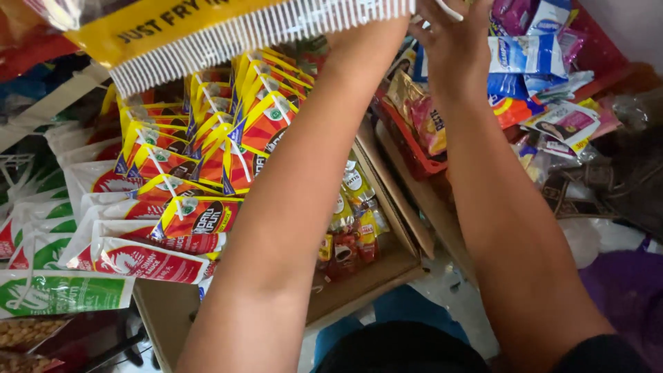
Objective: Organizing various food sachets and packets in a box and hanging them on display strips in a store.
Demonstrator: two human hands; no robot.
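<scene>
Left hand: raised to the top edge; wrist (366, 41) visible, fingers hidden behind the yellow packet (228, 31), so the grip cannot be confirmed.
Right hand (452, 34): raised beside the left, fingers curled near the packet's white serrated edge; closure on it cannot be told.
Yellow packet: at the top of view, above the cardboard box (387, 266), tilted down to the left.
Box contents: rows of red-and-yellow sachets (228, 145) standing on edge; small sachets (349, 228) in the right corner.
Surroundings: red basket (414, 155) of mixed packets to the right.
Technique: support the packet at both ends; keep it clear of the sachet rows; avoid tearing the serrated seal.
</scene>
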